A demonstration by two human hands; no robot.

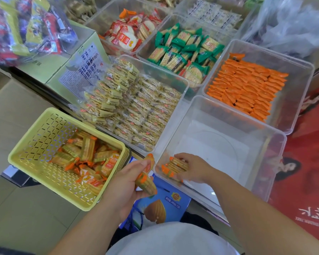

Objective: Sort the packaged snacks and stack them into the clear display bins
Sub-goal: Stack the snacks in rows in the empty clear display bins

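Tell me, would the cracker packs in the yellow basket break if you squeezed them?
Probably: the cracker packs show thin crackers through clear wrap, so squeezing likely cracks them. They seem light; the left hand holds several at once. Shiny wrappers may slip.

Along the counter (208,204) clear bins (293,115) stand wall to wall, with a pale green carton (52,70) at its left edge.

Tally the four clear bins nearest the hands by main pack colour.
Orange: 2, the near bin and the full orange bin
Pale yellow: 1, the pale-pack bin
Green: 1, the green-pack bin
Total: 4
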